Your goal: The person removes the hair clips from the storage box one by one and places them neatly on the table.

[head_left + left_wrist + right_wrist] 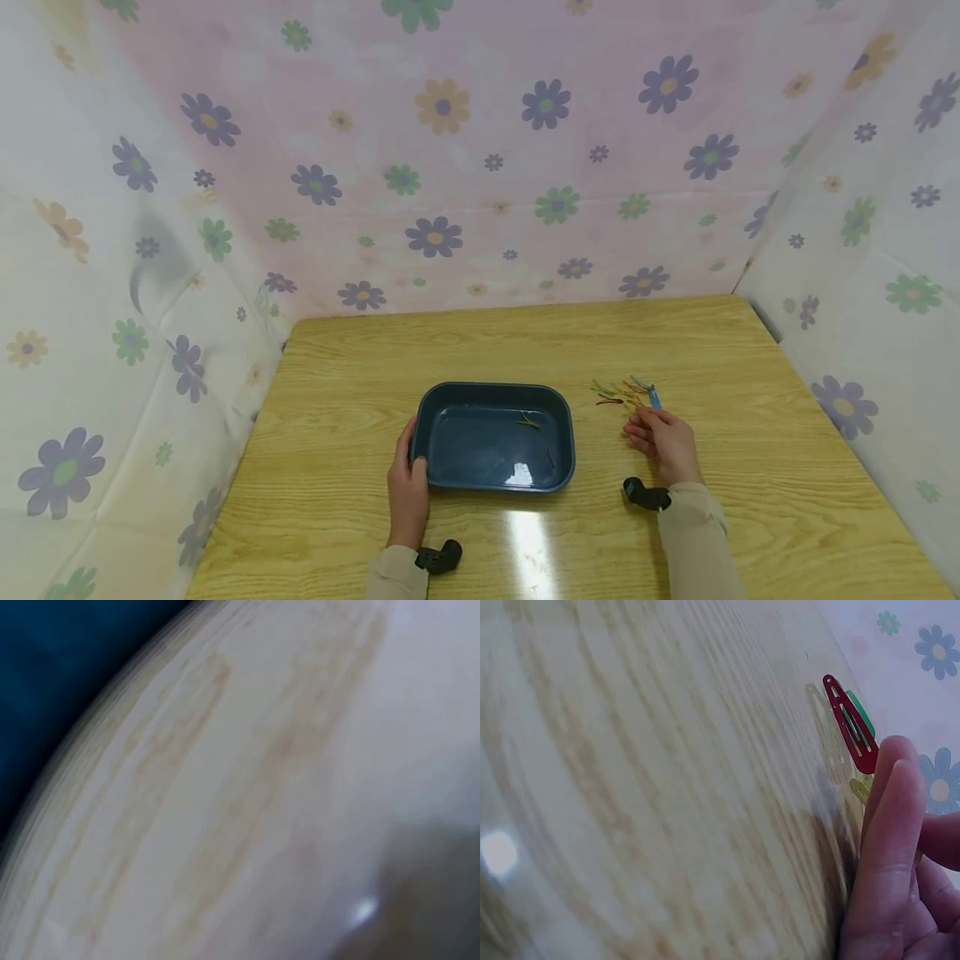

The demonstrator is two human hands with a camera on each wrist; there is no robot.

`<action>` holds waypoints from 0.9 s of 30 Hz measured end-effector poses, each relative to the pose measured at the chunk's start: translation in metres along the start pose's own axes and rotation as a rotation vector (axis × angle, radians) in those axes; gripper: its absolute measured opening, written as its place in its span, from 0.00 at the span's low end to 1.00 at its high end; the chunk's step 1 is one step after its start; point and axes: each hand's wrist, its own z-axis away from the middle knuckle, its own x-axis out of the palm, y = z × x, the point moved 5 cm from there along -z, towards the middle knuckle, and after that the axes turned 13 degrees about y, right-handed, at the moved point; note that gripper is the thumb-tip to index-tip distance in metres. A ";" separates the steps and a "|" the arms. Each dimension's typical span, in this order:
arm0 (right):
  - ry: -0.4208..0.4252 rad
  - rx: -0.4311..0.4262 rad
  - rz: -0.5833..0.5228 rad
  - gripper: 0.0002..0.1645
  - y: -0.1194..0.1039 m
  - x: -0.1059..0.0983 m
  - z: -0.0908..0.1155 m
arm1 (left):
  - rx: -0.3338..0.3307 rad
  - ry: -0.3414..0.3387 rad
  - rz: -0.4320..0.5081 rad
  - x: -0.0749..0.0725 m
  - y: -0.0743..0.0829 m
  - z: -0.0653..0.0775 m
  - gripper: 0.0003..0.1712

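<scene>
A dark blue rectangular basin (491, 487) stands on the table. My left hand (408, 487) grips its left side, thumb at the rim and fingers along the outer wall. Inside the basin lie a green hair clip (528, 421) and a dark red one (550, 456). To the right, my right hand (663, 442) is at the near edge of a loose group of snap hair clips, its thumb and fingers pinching a yellowish clip (919, 857), mostly hidden by the fingers. Just beyond the fingertips is a red hair clip (851, 727), with a green clip (861, 712) behind it.
A small blue strip (655, 397) lies beside the clips. The wood-grain table (337, 375) is enclosed by flower-patterned cloth (480, 167) at the back and sides. In the left wrist view, mostly blurred table and a dark blue edge of the basin (67, 667) show.
</scene>
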 end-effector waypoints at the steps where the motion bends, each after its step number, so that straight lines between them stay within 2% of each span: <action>1: 0.001 -0.001 -0.004 0.28 0.000 0.000 0.000 | 0.003 0.001 0.001 0.000 0.000 0.000 0.35; 15: 0.010 0.011 -0.106 0.24 -0.001 -0.002 0.003 | -0.005 0.004 -0.002 0.000 0.000 0.000 0.36; 20: 0.040 0.010 -0.129 0.23 0.000 -0.004 0.004 | -0.003 0.013 -0.010 0.000 0.001 0.001 0.35; 27: 0.041 0.010 -0.182 0.22 0.000 -0.005 0.008 | -0.008 -0.002 -0.006 0.000 0.001 0.000 0.36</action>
